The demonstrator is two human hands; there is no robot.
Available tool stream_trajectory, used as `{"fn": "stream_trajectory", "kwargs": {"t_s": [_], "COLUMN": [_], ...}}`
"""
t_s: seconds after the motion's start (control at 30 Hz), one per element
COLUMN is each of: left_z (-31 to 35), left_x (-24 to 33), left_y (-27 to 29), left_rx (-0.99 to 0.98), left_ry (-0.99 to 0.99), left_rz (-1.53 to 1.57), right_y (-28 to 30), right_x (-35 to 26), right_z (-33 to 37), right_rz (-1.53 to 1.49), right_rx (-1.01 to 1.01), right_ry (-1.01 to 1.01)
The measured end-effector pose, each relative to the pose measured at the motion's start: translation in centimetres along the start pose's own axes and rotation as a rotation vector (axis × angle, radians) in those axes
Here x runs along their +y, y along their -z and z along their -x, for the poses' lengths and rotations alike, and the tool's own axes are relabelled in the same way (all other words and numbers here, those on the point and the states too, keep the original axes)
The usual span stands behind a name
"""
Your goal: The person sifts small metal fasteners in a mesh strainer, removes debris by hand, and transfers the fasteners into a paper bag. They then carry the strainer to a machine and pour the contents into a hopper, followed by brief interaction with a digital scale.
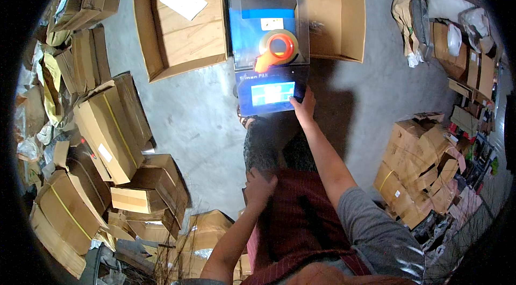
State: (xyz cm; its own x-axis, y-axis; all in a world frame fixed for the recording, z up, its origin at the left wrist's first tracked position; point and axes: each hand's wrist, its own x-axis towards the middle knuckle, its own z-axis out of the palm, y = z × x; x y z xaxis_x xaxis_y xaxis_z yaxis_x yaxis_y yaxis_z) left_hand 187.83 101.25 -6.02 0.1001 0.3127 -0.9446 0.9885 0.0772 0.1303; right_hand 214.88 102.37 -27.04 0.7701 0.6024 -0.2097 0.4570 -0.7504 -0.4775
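A machine with a blue and dark body [236, 32] stands in front of me, its lit touchscreen [271, 91] on the near face. My right hand [305, 106] is at the panel's right edge. Its thumb rests on the screen's lower right corner, and the fingers wrap round the side, partly hidden. On the machine's clear top lies an orange tape dispenser [277, 51] with a roll of tape. My left hand [260, 187] lies on my thigh over dark patterned trousers, its fingers lightly spread and holding nothing.
An open cardboard box [145, 27] with a white paper [184, 1] inside stands left of the machine. Another open box [352, 16] is on its right. Stacked cartons [110, 129] crowd the left side; flattened cardboard [411, 161] and plastic wrapping lie right.
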Motion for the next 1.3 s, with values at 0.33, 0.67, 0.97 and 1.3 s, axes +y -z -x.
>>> {"fn": "stream_trajectory", "kwargs": {"t_s": [0.33, 0.67, 0.97, 1.3], "left_z": [0.3, 0.4, 0.6, 0.5], "left_x": [-1.4, -1.8, -1.6, -1.8], "left_y": [-1.5, -1.6, -1.0, -1.1], "left_rx": [0.019, 0.027, 0.008, 0.014], "left_ry": [0.038, 0.004, 0.012, 0.013], "left_rz": [0.042, 0.036, 0.064, 0.087], "right_y": [4.9, 0.7, -1.1, -0.4], "right_x": [-8.8, -7.8, -7.2, -8.8], "right_z": [3.0, 1.3, 1.5, 3.1], "right_rz": [0.041, 0.014, 0.109, -0.037], "right_rx": [-0.371, -0.307, -0.279, -0.427], "right_ry": [-0.272, -0.142, -0.121, -0.187]}}
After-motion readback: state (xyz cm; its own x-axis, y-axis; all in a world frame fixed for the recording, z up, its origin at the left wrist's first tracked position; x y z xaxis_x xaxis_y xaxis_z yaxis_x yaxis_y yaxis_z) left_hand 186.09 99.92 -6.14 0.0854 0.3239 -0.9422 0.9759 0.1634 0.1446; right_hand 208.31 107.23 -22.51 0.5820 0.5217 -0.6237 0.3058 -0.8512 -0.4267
